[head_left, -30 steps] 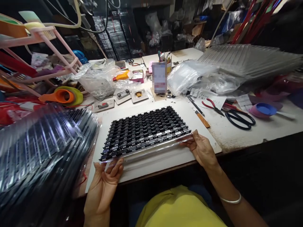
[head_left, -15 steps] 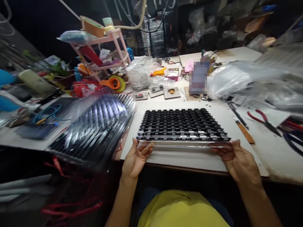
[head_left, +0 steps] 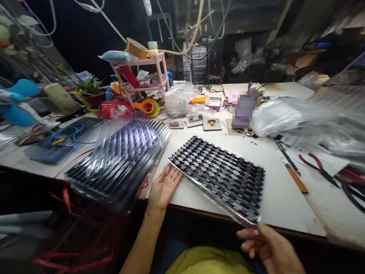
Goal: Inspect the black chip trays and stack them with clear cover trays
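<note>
A clear plastic tray of black parts in close rows (head_left: 219, 175) lies turned at an angle over the white board, its near right corner jutting past the table's front edge. That corner is pinched between the thumb and fingers of my right hand (head_left: 268, 243). At the tray's left corner, my left hand (head_left: 164, 188) is palm up with fingers stretched out by the edge; whether they bear any of its weight I cannot tell. Left of it lies a stack of similar black-striped trays (head_left: 122, 160) under shiny clear plastic.
To the right are red-handled pliers (head_left: 319, 167), a knife with an orange-brown handle (head_left: 296, 177) and a heap of clear plastic bags (head_left: 288, 114). Behind stand a pink shelf (head_left: 142, 76) and an orange tape roll (head_left: 146, 107). A blue fan (head_left: 19, 97) is far left.
The tray has swung clockwise, its right corner coming toward me with my right hand. My left fingers have straightened from their grip on the left corner. The camera view has tilted up.
</note>
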